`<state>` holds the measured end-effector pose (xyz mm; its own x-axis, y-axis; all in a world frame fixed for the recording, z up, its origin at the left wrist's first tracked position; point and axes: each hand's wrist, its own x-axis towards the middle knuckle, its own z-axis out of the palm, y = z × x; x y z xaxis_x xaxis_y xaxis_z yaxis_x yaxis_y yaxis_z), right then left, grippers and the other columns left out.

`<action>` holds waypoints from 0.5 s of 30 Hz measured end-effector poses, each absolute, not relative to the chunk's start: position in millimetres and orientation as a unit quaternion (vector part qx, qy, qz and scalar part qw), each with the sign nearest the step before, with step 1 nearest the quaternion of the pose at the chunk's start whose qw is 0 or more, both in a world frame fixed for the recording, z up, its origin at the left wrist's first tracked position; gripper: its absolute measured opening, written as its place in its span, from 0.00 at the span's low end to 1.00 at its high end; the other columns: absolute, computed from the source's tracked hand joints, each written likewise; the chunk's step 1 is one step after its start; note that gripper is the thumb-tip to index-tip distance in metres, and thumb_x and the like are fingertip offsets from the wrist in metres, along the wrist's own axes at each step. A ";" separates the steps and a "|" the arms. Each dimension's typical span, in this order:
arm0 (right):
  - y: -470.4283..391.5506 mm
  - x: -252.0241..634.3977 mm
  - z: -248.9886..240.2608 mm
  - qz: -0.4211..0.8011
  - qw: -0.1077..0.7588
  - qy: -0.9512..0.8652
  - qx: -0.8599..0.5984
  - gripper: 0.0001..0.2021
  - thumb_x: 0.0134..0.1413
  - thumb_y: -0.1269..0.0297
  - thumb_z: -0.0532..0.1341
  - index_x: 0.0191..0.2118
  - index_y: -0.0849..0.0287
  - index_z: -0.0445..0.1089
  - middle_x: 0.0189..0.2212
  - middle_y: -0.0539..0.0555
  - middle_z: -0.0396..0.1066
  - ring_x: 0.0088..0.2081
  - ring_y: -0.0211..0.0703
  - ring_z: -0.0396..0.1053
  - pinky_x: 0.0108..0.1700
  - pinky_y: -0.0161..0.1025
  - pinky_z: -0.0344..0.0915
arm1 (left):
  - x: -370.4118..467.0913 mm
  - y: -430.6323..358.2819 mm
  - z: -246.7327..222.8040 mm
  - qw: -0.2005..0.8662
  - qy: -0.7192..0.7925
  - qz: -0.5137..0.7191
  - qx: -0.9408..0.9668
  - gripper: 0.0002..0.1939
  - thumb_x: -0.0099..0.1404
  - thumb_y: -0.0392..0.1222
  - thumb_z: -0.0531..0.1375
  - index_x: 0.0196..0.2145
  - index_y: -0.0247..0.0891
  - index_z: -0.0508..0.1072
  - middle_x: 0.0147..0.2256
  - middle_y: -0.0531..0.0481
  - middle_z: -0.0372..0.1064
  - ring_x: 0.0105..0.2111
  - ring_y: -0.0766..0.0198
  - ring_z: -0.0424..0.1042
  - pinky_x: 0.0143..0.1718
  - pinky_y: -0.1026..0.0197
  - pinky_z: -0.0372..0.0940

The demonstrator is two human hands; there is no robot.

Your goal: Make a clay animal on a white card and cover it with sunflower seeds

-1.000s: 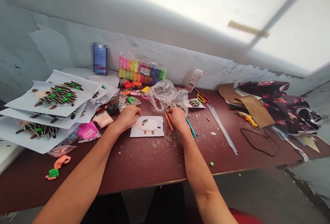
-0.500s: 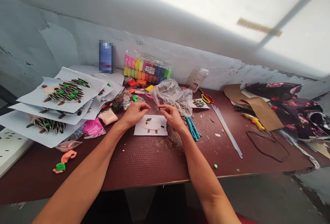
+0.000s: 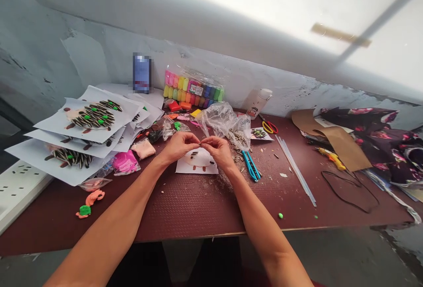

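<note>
Over the back edge of a small white card [image 3: 197, 167], my left hand [image 3: 182, 145] and my right hand [image 3: 218, 149] meet at the fingertips. Both are closed in a pinch. A tiny dark piece, apparently a sunflower seed, shows at my right fingertips; what the left fingers pinch is too small to make out. The card bears a flat pale clay hedgehog shape with brown clay feet and a few dark seeds. Just behind my right hand lies a clear plastic bag [image 3: 224, 117] with striped sunflower seeds [image 3: 243, 139] spilling from it.
Finished hedgehog cards [image 3: 89, 122] are stacked at left, near pink clay [image 3: 125, 162]. Blue cutter [image 3: 251, 166], scissors [image 3: 269, 126], glue sticks [image 3: 295, 170] and a yellow glue gun [image 3: 332, 158] lie rightward. Clay packs [image 3: 193, 89] and a white bottle [image 3: 259, 103] stand behind.
My hands have come together: the fingertips, apart before, now meet above the card. The whole view has shifted slightly, so things appear a little further right.
</note>
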<state>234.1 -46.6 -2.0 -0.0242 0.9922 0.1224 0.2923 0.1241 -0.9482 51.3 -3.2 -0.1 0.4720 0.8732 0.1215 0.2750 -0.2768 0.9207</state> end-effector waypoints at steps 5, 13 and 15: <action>-50.7 237.8 5.0 0.244 0.381 -0.697 -0.557 0.04 0.56 0.65 0.66 0.35 0.57 0.80 0.30 0.49 0.73 0.31 0.36 0.67 0.36 0.33 0.60 | 53.3 -6.1 -0.1 0.394 0.409 0.325 0.757 0.09 0.55 0.42 0.62 0.31 0.36 0.81 0.29 0.50 0.78 0.31 0.62 0.73 0.35 0.62 0.65; -52.6 240.2 8.5 0.169 0.296 -0.738 -0.582 0.05 0.59 0.72 0.64 0.35 0.57 0.79 0.33 0.50 0.71 0.36 0.38 0.68 0.41 0.34 0.60 | 52.7 -2.4 -4.5 0.365 0.422 0.298 0.774 0.11 0.58 0.39 0.60 0.35 0.37 0.83 0.34 0.48 0.81 0.34 0.60 0.76 0.40 0.61 0.68; -51.6 240.8 6.5 0.178 0.287 -0.728 -0.596 0.06 0.59 0.73 0.64 0.35 0.58 0.79 0.33 0.51 0.72 0.36 0.38 0.69 0.41 0.35 0.61 | 51.4 0.5 -7.4 0.346 0.435 0.288 0.780 0.12 0.59 0.38 0.59 0.36 0.37 0.83 0.36 0.47 0.81 0.36 0.59 0.77 0.43 0.61 0.69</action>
